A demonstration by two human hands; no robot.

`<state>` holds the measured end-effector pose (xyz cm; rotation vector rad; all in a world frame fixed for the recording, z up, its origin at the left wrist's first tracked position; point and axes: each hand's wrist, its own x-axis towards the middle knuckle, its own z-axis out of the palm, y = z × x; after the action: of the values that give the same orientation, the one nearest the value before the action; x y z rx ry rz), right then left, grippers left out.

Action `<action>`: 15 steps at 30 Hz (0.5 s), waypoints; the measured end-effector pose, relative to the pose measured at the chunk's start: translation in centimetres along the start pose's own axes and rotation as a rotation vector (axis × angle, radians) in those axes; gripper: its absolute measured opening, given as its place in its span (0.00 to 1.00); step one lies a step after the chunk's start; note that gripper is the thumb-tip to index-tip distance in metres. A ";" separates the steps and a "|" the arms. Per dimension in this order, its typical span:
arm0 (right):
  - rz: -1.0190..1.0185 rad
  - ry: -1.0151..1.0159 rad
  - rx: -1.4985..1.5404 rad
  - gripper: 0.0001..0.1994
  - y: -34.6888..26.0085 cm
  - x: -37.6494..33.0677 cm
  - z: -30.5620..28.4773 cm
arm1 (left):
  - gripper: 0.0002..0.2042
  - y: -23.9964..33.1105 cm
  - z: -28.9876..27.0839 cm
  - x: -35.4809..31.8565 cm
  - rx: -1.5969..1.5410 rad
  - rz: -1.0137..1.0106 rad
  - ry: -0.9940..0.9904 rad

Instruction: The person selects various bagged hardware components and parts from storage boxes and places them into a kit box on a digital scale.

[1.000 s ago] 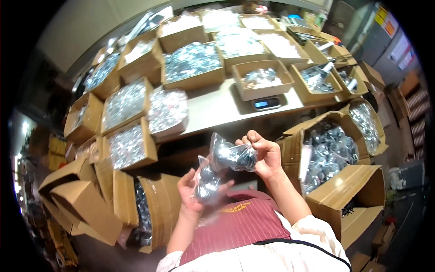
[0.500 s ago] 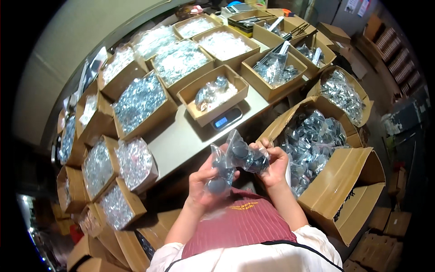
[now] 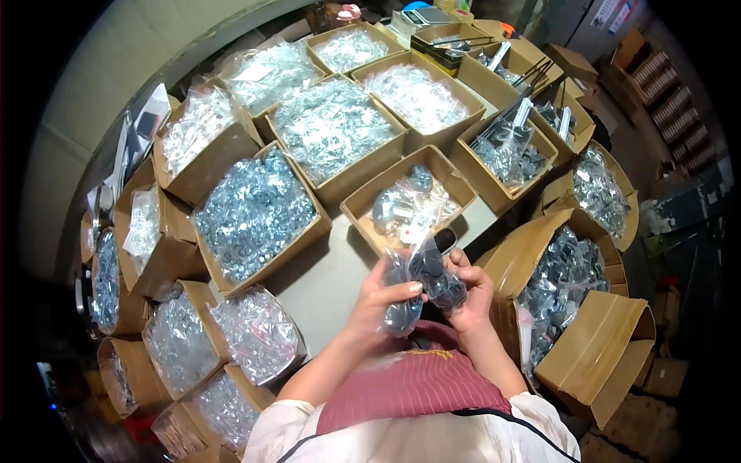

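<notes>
Close in front of my apron, both hands grip clear plastic bags with dark round parts inside. My left hand (image 3: 374,302) is closed, its thumb pressed across a bag of dark discs (image 3: 401,315). A second bag of dark parts (image 3: 441,279) is pinched by the fingers of my right hand (image 3: 471,295); the two bags touch and overlap. Just beyond my hands, an open cardboard box (image 3: 367,207) contains clear bags with dark and pale parts. A small scale (image 3: 445,241) shows in part at the box's near edge, otherwise hidden by the box and the bags.
Several cardboard boxes of small bagged parts crowd the table (image 3: 312,287), such as a box of bluish bags (image 3: 255,212). At my right stands a large carton (image 3: 505,282) full of bags with dark parts. Thin black rods (image 3: 532,76) stick out of boxes at the far right.
My view has shifted, so the table and boxes appear larger and closer. My hands and the bags now cover much of the scale. Both hands keep their grip.
</notes>
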<state>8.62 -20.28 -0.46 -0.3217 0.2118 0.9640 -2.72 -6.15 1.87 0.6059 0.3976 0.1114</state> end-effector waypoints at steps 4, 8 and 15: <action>-0.038 -0.006 -0.070 0.16 0.6 1.7 -0.7 | 0.29 1.4 -0.8 1.8 0.022 -0.022 0.063; -0.196 -0.050 -0.364 0.21 1.4 2.0 1.5 | 0.26 1.6 -1.3 3.0 0.054 0.044 0.086; -0.501 -0.318 -1.262 0.29 0.8 3.0 4.1 | 0.31 2.5 -0.5 3.1 -0.113 -0.004 0.097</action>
<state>9.74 -16.08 2.26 -1.2899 -0.7863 0.5217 -0.05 -3.20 1.94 0.4893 0.4835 0.1591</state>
